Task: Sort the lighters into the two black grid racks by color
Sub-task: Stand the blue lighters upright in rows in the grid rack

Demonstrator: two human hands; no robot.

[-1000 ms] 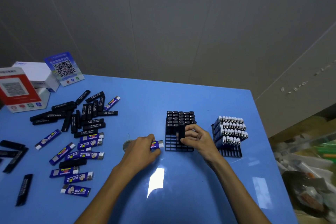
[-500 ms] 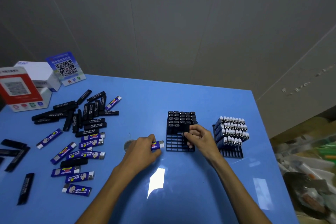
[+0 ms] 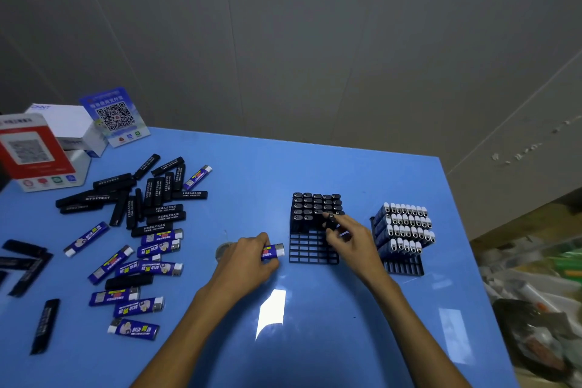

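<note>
our right hand (image 3: 352, 238) pinches a slim black plastic lighter (image 3: 331, 221) into the left black grid rack (image 3: 311, 250) holding black ones; our left hand (image 3: 248, 257) grips a blue printed lighter (image 3: 273, 251) ready for the right black grid rack (image 3: 404, 266).

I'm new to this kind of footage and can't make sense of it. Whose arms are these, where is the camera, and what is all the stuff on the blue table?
There is no machine: a person wears a camera on the head, looking down at their own bare arms. On the blue table stand two black grid racks. The left rack holds black lighters, the right rack blue ones with white tops. Unsorted lighters of both colours lie scattered at left, near QR code signs. The left hand grips a blue lighter. The right hand pinches a black lighter at the left rack.
</note>
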